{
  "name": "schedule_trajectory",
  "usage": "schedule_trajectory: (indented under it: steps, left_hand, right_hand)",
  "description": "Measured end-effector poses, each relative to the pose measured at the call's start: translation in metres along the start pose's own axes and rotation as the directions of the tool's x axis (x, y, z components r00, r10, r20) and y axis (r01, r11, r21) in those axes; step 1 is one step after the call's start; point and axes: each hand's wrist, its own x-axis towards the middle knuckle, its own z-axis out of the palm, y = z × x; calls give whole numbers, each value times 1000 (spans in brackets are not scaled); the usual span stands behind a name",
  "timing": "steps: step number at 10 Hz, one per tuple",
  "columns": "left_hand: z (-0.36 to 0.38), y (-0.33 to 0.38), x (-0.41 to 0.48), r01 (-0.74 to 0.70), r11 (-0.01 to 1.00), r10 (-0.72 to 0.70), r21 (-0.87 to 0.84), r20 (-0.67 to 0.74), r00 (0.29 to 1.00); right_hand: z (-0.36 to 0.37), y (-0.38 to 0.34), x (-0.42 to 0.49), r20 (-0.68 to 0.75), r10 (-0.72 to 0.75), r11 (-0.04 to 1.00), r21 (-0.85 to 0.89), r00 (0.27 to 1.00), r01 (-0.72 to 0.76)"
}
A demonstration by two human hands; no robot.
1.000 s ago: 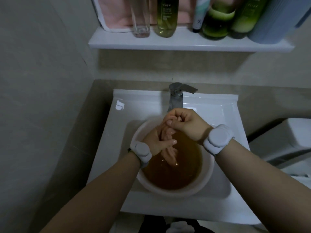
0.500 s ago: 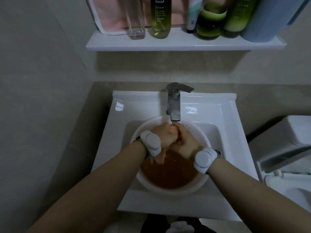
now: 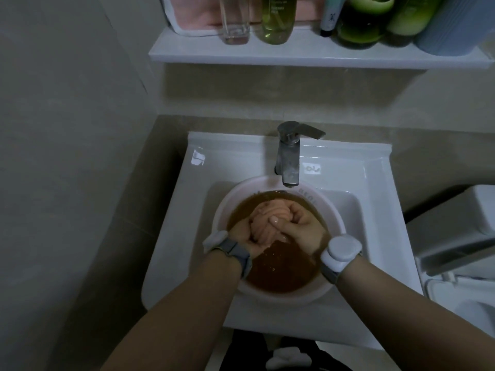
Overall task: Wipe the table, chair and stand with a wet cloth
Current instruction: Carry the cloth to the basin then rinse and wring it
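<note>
In the head view, a pale pink basin (image 3: pixel 270 183) sits in the white sink (image 3: pixel 375 183) at the centre of the frame, filled most of the way with brownish water (image 3: pixel 278 271). The peach cloth (image 3: pixel 267 216), bunched into a roll, lies at the water's surface in the upper half of the basin, just below the metal tap (image 3: pixel 288 156). The left hand (image 3: pixel 247 238) grips its near end from below, and the right hand (image 3: pixel 304 227) is curled round its middle with the thumb across the top. Each wrist carries a grey band with a white disc.

Along the top of the frame a white shelf (image 3: pixel 294 57) holds a clear glass bottle (image 3: pixel 234 22), nearly empty, a bottle of yellow-green liquid (image 3: pixel 278 22), a slim white tube (image 3: pixel 330 17), two green bottles (image 3: pixel 360 28) and a pale blue container (image 3: pixel 452 28).

Raised letters on the basin's far rim, a sticker beside the tap and the print on the bottles are too small to read.
</note>
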Motion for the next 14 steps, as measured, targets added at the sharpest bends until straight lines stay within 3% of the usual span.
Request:
schedule_trajectory:
  steps: [1,2,3,4,5,6,7,8,9,10,11,12,13,14]
  left_hand:
    - [1,-3,5,-38,999,38,19,-32,999]
    - [1,-6,1,-14,996,17,-93,28,999]
    - [1,-6,-5,14,989,-3,-148,78,997]
    - [1,-4,-10,34,999,-34,-2,76,997]
    - [-6,-5,-7,2,938,-23,347,58,998]
    - [-12,-4,-5,-40,807,-66,589,158,985]
    - [-14,2,-2,-133,686,-73,715,250,966]
    - [-10,9,1,-280,388,36,878,289,957]
    - [1,12,0,-413,-112,120,904,424,897]
    - [3,8,5,-379,-333,198,863,458,867]
    - [1,5,14,-284,-413,220,865,398,891]
    - [8,0,7,-162,-562,258,811,358,898]
    - [9,-7,6,-128,-622,321,773,400,858]
    - [-4,-5,8,-175,-417,379,892,345,859]
  right_hand:
    - [-7,5,6,-94,92,996,5,991,-92]
    - [-5,15,15,-162,236,966,148,958,-212]
    - [5,19,21,-98,360,871,391,928,-297]
    - [9,23,27,-96,337,871,409,937,-271]
    - [7,24,34,-134,276,934,273,952,-232]
    - [4,15,37,-92,244,969,-6,965,-245]
    - [3,0,39,-31,234,926,-297,972,-232]
    - [3,-8,48,-25,241,849,-479,970,-223]
    - [9,-14,59,-47,273,760,-603,961,-245]
    - [9,-15,63,-86,302,689,-669,949,-280]
    - [6,-11,55,-189,413,548,-730,891,-409]
    - [-10,19,68,-148,415,305,-907,898,-290]
    - [-11,24,73,-175,384,461,-815,907,-352]
    - [-3,17,70,-156,373,711,-585,914,-390]
